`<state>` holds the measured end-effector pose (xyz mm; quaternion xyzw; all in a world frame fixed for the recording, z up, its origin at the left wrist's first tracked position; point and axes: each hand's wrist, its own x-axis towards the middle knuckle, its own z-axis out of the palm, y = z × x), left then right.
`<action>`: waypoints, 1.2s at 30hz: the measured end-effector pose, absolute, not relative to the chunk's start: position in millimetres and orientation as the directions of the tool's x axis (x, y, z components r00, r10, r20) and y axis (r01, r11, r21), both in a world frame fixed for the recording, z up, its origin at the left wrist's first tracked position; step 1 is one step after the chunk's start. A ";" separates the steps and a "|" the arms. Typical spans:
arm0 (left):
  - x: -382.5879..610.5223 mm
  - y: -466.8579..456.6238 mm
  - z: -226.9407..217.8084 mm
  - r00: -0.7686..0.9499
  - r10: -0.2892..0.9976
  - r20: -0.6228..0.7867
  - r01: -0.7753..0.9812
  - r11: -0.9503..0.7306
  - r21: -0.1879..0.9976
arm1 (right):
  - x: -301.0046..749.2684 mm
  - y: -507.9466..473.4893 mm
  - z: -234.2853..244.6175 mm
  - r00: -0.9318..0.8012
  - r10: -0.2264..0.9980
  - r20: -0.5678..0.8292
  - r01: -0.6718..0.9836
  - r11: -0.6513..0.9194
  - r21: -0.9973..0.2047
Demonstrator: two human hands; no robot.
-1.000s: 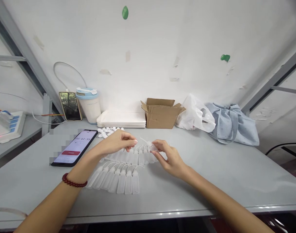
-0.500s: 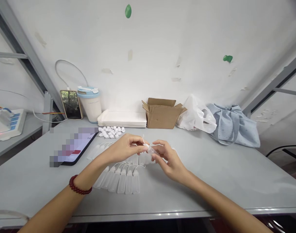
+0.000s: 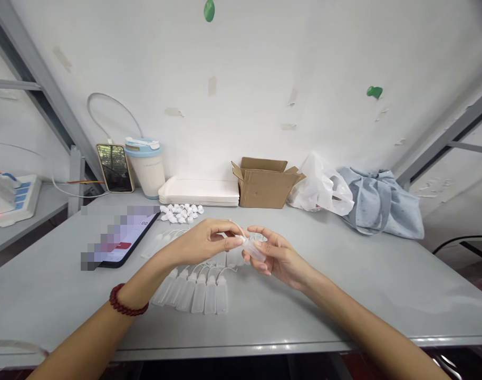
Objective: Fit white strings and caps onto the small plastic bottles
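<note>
One small translucent squeeze bottle (image 3: 253, 249), cloudy white with a narrow neck, is held just above the rows of bottles (image 3: 201, 287). The right hand (image 3: 278, 259) clasps its body and the left hand (image 3: 207, 245) pinches its tip.

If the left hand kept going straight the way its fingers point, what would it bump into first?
The small translucent plastic bottle held by the right hand. The left hand points straight at it, and its fingertips seem to be right at the bottle's end, though depth is unclear.

Two phones (image 3: 115, 168), one cardboard box (image 3: 264, 187), one lidded cup (image 3: 148, 171), two bags (image 3: 383, 203), bottles (image 3: 199, 295) too crowded to count.
</note>
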<state>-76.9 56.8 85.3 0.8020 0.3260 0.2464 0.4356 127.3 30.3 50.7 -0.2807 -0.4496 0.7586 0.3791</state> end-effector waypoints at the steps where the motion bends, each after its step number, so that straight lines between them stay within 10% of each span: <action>1: -75.9 56.5 85.2 0.655 0.749 0.100 0.321 -0.395 0.861 | 127.4 30.2 51.2 -0.549 0.832 -0.075 -0.318 -0.291 -0.902; 18: -73.3 52.1 83.7 0.668 0.740 0.073 0.330 -0.383 0.863 | 128.7 29.9 49.1 -0.559 0.828 -0.050 -0.257 -0.231 -0.938; 30: -71.2 51.7 85.3 0.525 0.844 0.114 0.322 -0.321 0.891 | 131.6 27.8 54.1 -0.409 0.894 0.184 0.241 0.300 -0.923; 36: -72.3 51.4 83.4 0.510 0.844 0.165 0.309 -0.359 0.881 | 135.9 28.2 55.0 -0.470 0.870 0.148 0.120 0.229 -0.966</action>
